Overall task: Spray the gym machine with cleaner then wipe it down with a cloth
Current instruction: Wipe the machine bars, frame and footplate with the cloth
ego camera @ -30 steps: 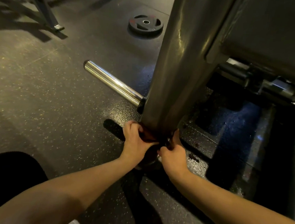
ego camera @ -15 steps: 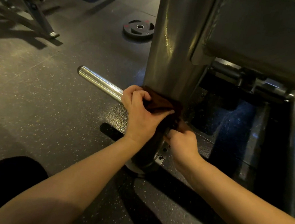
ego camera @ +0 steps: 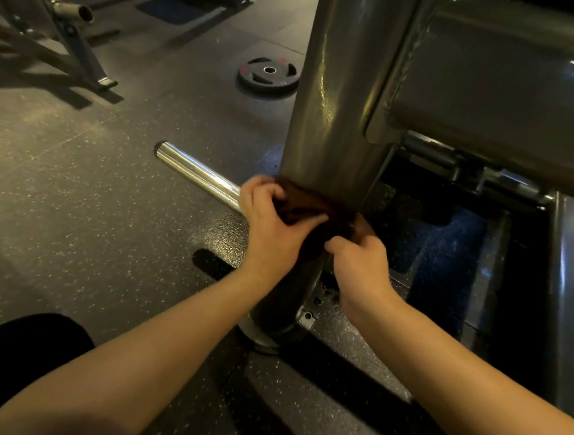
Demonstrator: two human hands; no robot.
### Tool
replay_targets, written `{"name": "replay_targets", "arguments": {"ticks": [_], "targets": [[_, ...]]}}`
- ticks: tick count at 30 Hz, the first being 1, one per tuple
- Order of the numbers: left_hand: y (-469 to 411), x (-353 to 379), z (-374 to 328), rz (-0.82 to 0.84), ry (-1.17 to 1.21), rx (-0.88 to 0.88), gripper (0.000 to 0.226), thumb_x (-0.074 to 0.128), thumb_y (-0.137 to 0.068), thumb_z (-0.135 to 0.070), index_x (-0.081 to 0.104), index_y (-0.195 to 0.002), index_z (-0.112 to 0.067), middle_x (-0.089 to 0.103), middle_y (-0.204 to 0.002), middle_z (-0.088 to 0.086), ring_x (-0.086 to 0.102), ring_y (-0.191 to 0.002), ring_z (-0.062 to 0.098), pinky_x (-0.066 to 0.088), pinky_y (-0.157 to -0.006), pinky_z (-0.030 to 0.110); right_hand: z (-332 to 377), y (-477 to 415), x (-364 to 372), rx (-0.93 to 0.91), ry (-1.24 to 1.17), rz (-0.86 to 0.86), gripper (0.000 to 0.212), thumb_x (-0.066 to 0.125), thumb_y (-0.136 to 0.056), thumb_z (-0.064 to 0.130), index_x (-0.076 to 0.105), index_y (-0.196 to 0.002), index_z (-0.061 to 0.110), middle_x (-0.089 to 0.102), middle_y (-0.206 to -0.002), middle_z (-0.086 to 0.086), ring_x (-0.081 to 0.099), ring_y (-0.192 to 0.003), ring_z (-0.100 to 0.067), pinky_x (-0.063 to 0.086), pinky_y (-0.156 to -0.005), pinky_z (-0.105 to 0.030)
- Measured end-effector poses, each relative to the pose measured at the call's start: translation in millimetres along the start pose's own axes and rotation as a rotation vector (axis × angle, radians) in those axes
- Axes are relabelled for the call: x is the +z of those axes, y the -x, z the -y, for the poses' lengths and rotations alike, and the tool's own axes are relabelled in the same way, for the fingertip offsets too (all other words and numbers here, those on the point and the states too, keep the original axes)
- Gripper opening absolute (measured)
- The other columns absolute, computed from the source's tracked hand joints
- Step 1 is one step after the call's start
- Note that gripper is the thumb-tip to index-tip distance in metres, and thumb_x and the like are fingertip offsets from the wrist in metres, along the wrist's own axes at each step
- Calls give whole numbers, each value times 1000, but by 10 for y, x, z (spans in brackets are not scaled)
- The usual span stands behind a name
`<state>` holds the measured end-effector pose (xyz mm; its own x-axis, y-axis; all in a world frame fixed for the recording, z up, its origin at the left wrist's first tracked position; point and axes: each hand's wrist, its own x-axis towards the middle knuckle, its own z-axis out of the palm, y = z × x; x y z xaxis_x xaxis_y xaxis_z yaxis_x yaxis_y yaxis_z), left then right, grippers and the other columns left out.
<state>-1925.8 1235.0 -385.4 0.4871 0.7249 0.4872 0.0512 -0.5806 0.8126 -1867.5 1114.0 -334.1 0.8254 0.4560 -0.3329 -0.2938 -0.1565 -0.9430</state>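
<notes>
A thick grey metal post of the gym machine rises from the floor in the middle of the view. A dark brown cloth is wrapped round the front of the post, a little above its base. My left hand grips the cloth's left end with curled fingers. My right hand grips the cloth's right end beside the post. No spray bottle is in view.
A chrome bar sticks out to the left behind my left hand. A black weight plate lies on the rubber floor farther back. Another machine's frame stands at the top left. The machine's dark frame and base fill the right side.
Both hands have slid the cloth up the post from its base to a spot level with the chrome bar. Over the last half second they have hardly moved.
</notes>
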Motion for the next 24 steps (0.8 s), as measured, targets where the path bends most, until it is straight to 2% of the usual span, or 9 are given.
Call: {"name": "replay_targets", "arguments": {"ticks": [3,8,12,14,17,19,21,22,24], "targets": [[-512,-131,-285,37,49,84,60,81,-68,-47,45,-104,-15,39,-127,6,42,-121,22,39,-104,22,102,-49,16,19,-11,-18,46,59,-85,0,68,-126,19,76,-100,-5,71,-98,-28,56,-78,-36],[-1023,-291,-523,72,87,215,56,85,-71,-38,45,-103,-17,41,-122,10,49,-119,31,48,-103,39,76,-85,4,53,37,-6,55,58,-88,3,59,-139,21,73,-116,-7,69,-107,-32,59,-92,-48],[-801,-255,-323,100,86,199,53,84,-75,-28,50,-108,-6,40,-128,19,44,-125,34,44,-107,46,22,-109,-32,36,81,21,62,56,-87,-2,55,-144,22,72,-121,2,66,-114,-20,54,-99,-40],[-472,-235,-69,147,15,193,49,84,-77,-31,52,-103,-4,39,-126,21,43,-123,33,43,-106,43,-13,-121,-47,12,98,19,68,54,-87,-8,55,-145,26,73,-125,1,67,-117,-19,54,-102,-41],[-14,-315,254,286,-30,-27,44,80,-79,-37,53,-101,-10,39,-126,10,44,-119,23,43,-104,31,-57,-106,-14,4,118,31,78,55,-87,-9,46,-152,34,62,-142,1,56,-134,-19,46,-113,-47],[113,-417,335,392,-55,-212,35,79,-83,-30,55,-102,-13,41,-121,4,45,-113,10,43,-103,26,-37,-52,-17,35,151,47,80,55,-90,-7,40,-155,38,56,-149,4,48,-142,-18,43,-116,-51],[73,-547,237,469,-79,-341,25,80,-86,-19,59,-100,-15,46,-113,3,44,-104,-5,40,-96,15,90,52,-44,98,202,37,78,53,-94,-7,38,-156,37,64,-135,2,57,-131,-17,48,-110,-49],[10,-602,134,485,-71,-393,21,79,-87,-18,61,-98,-17,49,-110,3,46,-102,-6,39,-92,11,189,119,-51,146,224,18,72,53,-96,-6,41,-155,33,70,-119,2,65,-116,-18,56,-98,-43],[-114,-701,-134,477,-54,-454,16,78,-89,-22,63,-95,-20,56,-105,3,51,-101,3,43,-92,19,381,280,-11,260,250,-34,54,54,-97,-3,53,-146,20,70,-101,1,69,-91,-20,62,-71,-28]]}}
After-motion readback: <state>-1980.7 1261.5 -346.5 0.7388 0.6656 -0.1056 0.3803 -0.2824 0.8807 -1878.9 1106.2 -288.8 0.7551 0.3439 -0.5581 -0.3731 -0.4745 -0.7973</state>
